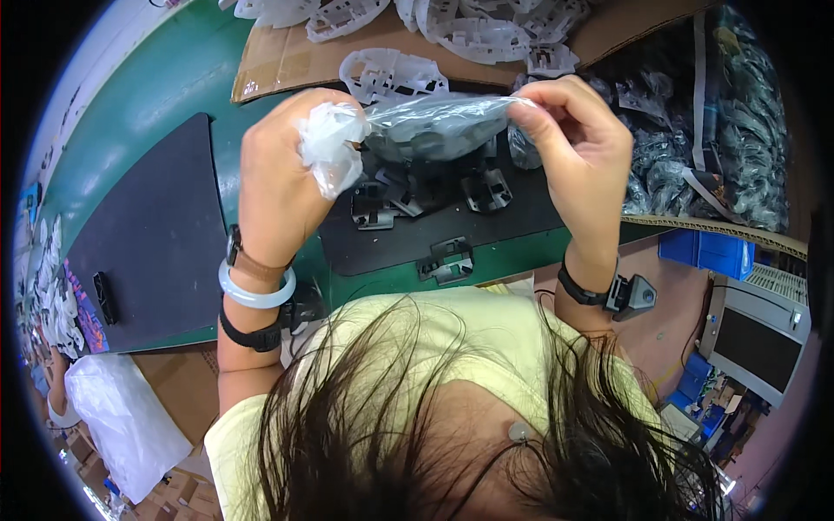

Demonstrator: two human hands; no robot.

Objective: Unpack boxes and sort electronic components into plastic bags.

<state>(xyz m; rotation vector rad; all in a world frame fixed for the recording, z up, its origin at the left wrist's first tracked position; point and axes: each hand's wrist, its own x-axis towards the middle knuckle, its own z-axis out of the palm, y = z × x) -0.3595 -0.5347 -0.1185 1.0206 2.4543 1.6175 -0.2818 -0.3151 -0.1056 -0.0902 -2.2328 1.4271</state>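
- Clear bag point(443, 130) stretched between my hands over bench point(165, 91); can't tell if filled.
- Left hand point(291, 165) closed round bunched plastic point(332, 148); right hand point(586, 139) pinches bag's end.
- Done: bagged pieces point(749, 148), right edge.
- Left: loose grey parts point(488, 195), toward front edge.

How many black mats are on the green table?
2. One black mat lies left of the left hand. The other mat is under the grey parts, below the clear bag. More could be hidden under the cardboard.
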